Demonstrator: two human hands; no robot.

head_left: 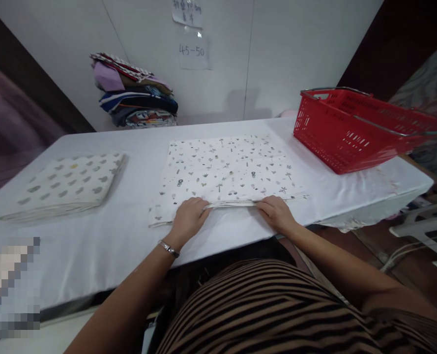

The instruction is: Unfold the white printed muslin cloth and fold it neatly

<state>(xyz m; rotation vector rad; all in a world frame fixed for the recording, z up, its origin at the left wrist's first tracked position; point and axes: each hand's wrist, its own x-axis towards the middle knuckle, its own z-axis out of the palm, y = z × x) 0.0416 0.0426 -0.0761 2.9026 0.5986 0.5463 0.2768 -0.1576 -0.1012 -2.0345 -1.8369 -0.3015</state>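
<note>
A white cloth (225,169) printed with small palm trees and other little figures lies flat in front of me, its near edge gathered in several layers. My left hand (191,216) grips that near edge left of its middle, fingers curled over the top. On the right part of the same edge, my right hand (275,211) is closed in the same way. Both thumbs point inward along the layers. Farther left rests a folded cloth (71,179) with grey-green blotches, touched by neither hand.
A white-covered table (140,147) carries everything. At its right end stands a red plastic basket (351,132). Behind the far edge, a pile of folded clothes (139,93) leans near the wall. A white plastic stool (421,231) stands at the lower right.
</note>
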